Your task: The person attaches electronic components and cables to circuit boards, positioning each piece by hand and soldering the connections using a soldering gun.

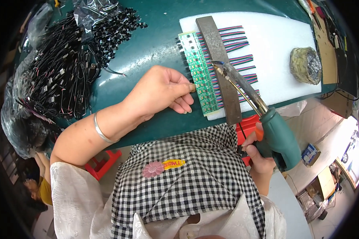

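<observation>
A strip of green circuit boards (205, 81) lies along the left edge of a white foam sheet (279, 36). Small black parts stick out of its left side, and thin coloured wires (243, 59) run out on the right beneath a dark metal bar (211, 34). My left hand (163, 89) is closed, its thumb and forefinger pinched against the board's left edge; what they hold is hidden. My right hand (257, 155) grips the trigger handle of a green soldering gun (281, 137). The gun's tip and thin feed tube reach over the bar, close to the boards.
A pile of black cables (64, 75) lies on the green table (163, 24) at left, beside a heap of small black connectors (115, 36) and clear plastic bags. A round, plastic-wrapped roll (306, 65) sits on the foam at right. Another person (42, 187) is at far left.
</observation>
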A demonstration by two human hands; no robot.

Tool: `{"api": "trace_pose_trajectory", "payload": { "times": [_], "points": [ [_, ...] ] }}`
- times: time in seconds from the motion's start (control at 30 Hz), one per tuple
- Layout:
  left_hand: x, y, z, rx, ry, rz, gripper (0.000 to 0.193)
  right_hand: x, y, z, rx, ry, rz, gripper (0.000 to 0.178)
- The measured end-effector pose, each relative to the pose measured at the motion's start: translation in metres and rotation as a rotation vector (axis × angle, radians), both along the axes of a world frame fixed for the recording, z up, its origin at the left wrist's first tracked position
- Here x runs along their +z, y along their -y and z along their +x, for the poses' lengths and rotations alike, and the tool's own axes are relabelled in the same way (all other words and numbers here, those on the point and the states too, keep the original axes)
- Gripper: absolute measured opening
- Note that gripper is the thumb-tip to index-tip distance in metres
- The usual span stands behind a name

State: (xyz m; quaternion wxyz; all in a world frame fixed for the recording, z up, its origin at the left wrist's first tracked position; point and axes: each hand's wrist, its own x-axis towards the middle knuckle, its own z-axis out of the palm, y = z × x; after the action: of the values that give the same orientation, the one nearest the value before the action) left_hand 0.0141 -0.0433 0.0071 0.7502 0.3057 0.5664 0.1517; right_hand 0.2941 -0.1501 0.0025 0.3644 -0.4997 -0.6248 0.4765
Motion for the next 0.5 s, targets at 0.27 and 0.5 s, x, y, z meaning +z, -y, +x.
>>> {"api": "trace_pose_trajectory", "payload": {
  "times": [0.27,0.5],
  "points": [
    [-0.002,-0.003,-0.002,-0.038,0.009,0.006,0.017,-0.004,0.015,0.001,-0.075,-0.258,-0.190,0.057],
    [0.000,-0.003,-0.001,-0.050,-0.013,0.013,0.018,0.002,0.016,-0.002,-0.109,-0.360,-0.341,0.040]
  ]
}}
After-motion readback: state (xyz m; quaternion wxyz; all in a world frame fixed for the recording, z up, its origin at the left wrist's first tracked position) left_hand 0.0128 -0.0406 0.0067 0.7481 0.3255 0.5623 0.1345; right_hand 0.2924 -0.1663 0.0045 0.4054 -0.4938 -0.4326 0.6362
